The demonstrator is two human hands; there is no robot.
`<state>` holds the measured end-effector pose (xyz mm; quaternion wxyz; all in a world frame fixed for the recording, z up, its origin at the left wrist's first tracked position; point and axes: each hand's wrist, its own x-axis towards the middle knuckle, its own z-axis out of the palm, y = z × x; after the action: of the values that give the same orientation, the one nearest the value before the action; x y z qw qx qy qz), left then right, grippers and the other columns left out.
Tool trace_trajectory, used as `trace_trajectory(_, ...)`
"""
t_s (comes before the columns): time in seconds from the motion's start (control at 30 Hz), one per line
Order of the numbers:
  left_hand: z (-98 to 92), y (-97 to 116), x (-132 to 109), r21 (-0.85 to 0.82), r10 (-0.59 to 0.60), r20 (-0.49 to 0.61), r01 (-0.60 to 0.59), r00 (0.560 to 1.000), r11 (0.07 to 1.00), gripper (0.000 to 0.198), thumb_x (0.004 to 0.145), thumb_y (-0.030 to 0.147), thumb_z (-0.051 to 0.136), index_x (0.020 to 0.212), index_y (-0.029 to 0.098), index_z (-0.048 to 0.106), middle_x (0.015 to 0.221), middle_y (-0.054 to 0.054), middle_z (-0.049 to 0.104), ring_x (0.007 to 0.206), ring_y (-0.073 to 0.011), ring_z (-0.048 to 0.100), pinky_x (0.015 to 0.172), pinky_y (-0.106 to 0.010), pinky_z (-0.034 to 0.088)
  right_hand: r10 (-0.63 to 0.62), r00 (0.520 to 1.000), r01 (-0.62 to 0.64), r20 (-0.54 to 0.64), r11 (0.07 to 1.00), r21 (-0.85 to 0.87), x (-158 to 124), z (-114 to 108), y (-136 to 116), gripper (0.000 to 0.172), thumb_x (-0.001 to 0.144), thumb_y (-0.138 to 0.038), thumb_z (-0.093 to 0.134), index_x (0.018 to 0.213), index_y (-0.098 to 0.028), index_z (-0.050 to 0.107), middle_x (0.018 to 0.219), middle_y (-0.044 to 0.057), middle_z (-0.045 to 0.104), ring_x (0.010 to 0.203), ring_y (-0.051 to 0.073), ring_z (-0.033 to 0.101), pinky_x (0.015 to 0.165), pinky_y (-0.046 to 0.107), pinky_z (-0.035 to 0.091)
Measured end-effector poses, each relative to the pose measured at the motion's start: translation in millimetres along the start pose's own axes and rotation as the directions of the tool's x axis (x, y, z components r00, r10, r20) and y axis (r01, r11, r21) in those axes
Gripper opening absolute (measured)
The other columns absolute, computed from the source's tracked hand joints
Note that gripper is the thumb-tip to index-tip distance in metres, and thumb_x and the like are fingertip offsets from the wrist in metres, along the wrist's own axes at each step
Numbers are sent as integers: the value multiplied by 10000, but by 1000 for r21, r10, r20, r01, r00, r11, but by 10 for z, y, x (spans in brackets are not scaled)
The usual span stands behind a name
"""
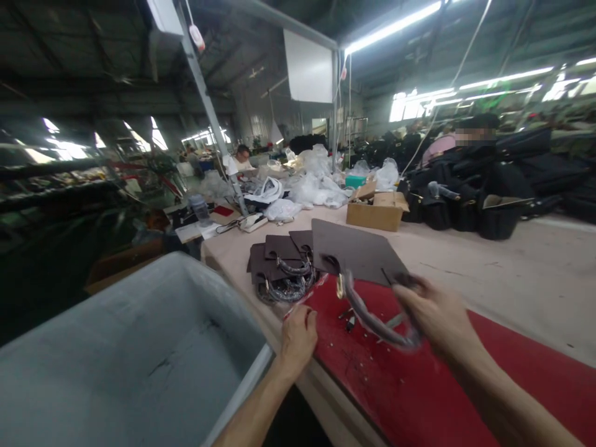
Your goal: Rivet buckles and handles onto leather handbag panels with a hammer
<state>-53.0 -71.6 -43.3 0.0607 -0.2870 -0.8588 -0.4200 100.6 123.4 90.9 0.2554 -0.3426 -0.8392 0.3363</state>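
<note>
My right hand [435, 313], slightly blurred, is closed on the right edge of a dark brown bag panel [356, 248]. A curved handle [372, 320] in clear plastic wrap hangs from this panel by gold-coloured metal fittings. My left hand [298, 338] is at the table's front edge, fingers curled together; what they pinch, if anything, I cannot make out. Just beyond it lies a stack of similar brown panels [282, 248] with wrapped handles [286, 288]. Beneath the raised panel is a red mat [363, 372] with small dark tools [349, 320] and scraps on it.
A large pale grey bin [139, 347] stands left, against the table. Farther back on the table [437, 261] are a cardboard box [375, 214], crumpled clear plastic [321, 180] and a heap of black bags [493, 180]. A metal post [205, 93] rises at the far left corner. Other people sit beyond.
</note>
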Motion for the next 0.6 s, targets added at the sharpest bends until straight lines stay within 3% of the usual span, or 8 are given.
trace_trajectory(0.07,-137,-80,47,0,-13,-43,13,999,1000,170,955,200,489,882,222,641,923,-49,698,897,-205,659,822,-321,502,62,988,-73,138,994,77,436,293,-361,380,890,-464,448,879,-149,660,674,56,656,545,166,585,487,259,393)
trace_trajectory(0.13,-268,-158,102,8,12,-86,-11,996,1000,193,963,214,470,864,237,635,911,-47,692,885,-207,662,808,-322,514,86,977,-100,194,993,63,651,619,-505,410,930,-471,400,865,-143,639,674,64,651,514,155,570,500,261,399)
trace_trajectory(0.2,-377,-244,188,30,66,-133,-63,989,998,210,972,220,449,873,239,633,931,-56,690,903,-212,667,825,-331,528,93,970,-96,225,995,1,639,915,-431,356,922,-431,448,812,-146,629,667,82,651,564,182,604,552,281,422)
trace_trajectory(0.3,-508,-369,439,120,168,-229,-143,959,982,182,966,231,466,1004,217,643,1128,-102,678,1093,-245,641,982,-387,513,101,965,-75,240,990,-116,350,1170,-81,233,876,-350,535,780,-159,627,766,124,681,747,256,660,659,326,442)
trace_trajectory(0.37,-578,-420,697,209,230,-246,-180,942,961,218,949,252,516,1121,184,632,1288,-140,621,1252,-284,562,1097,-443,449,75,969,-22,235,975,-221,104,1172,189,202,890,-323,512,842,-171,636,839,129,697,824,279,669,700,341,443)
trace_trajectory(0.47,-611,-392,1124,306,302,-163,-243,939,920,303,930,282,573,1197,147,618,1380,-167,562,1341,-320,480,1151,-480,391,-44,983,118,180,896,-428,-217,967,560,272,945,-333,424,969,-186,651,956,118,704,816,259,673,687,337,454)
trace_trajectory(0.6,-352,-141,1433,286,422,-11,-402,906,870,249,931,295,578,1129,159,641,1283,-143,620,1251,-305,544,1117,-458,418,-134,989,147,68,766,-626,-621,536,1026,365,973,-334,372,1116,-166,663,1057,135,683,875,274,662,760,376,493)
